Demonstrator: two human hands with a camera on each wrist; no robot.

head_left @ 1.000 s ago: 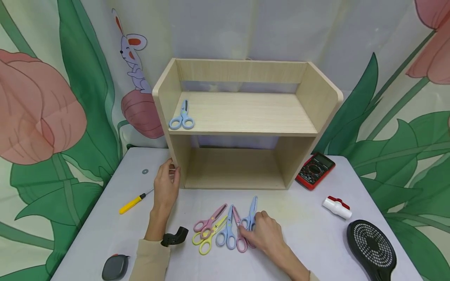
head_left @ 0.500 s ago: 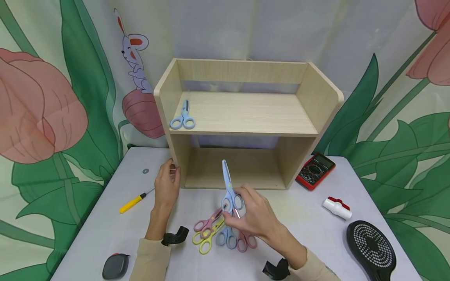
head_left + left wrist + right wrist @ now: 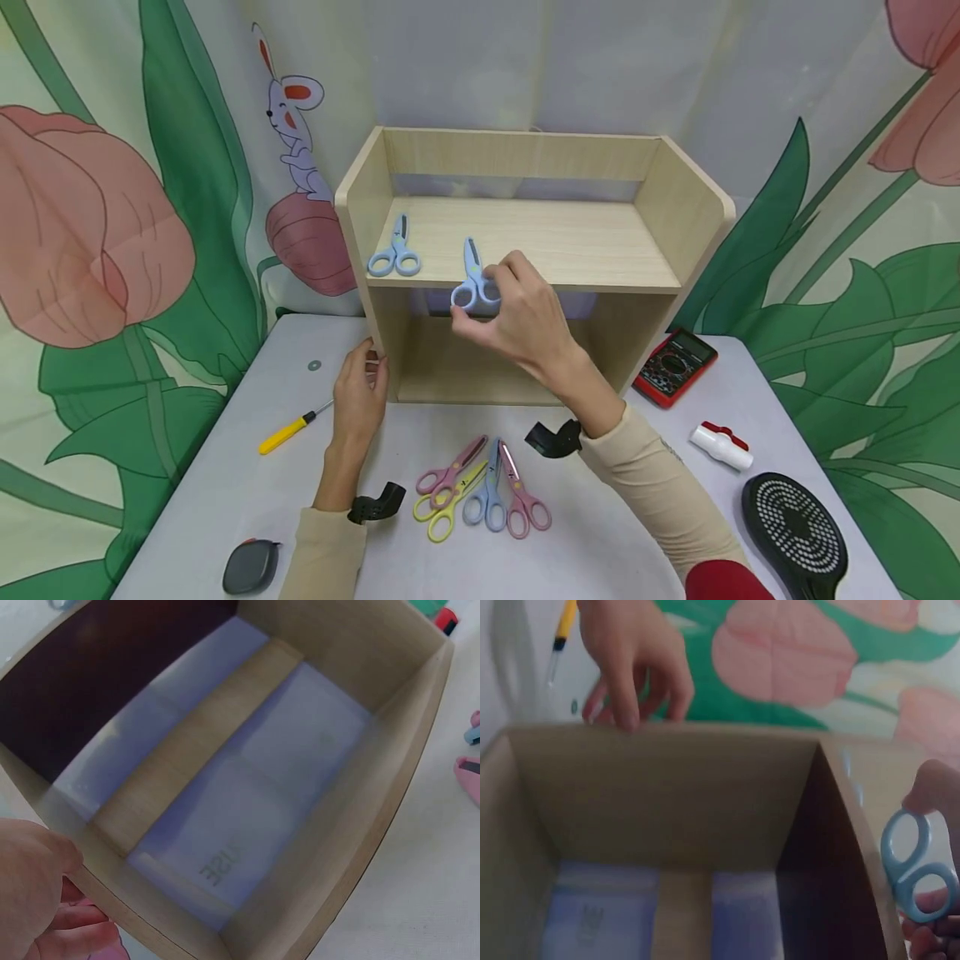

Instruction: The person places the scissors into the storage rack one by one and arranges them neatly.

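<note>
My right hand (image 3: 521, 312) pinches a pair of blue scissors (image 3: 474, 271) by its finger loops, blades pointing away, at the front edge of the upper shelf. In the right wrist view the blue loops (image 3: 901, 874) show between thumb and fingers beside the board. My left hand (image 3: 362, 387) rests against the lower left side panel of the pale wooden shelf unit (image 3: 525, 285), its fingers loosely bent on the outer face. Another pair of blue scissors (image 3: 395, 250) lies at the left end of the upper shelf.
Pink, yellow and blue scissors (image 3: 487, 504) lie fanned out in front of the unit. At left are a yellow screwdriver (image 3: 285, 435), a washer (image 3: 314, 365) and a grey tape measure (image 3: 251, 567). At right sit a red multimeter (image 3: 675, 367), a white valve (image 3: 722, 446) and a black shower head (image 3: 795, 529).
My right hand has taken the blue scissors from the right end of the fan and carried them up and forward to the upper shelf's edge. The left hand has stayed at the side panel.
</note>
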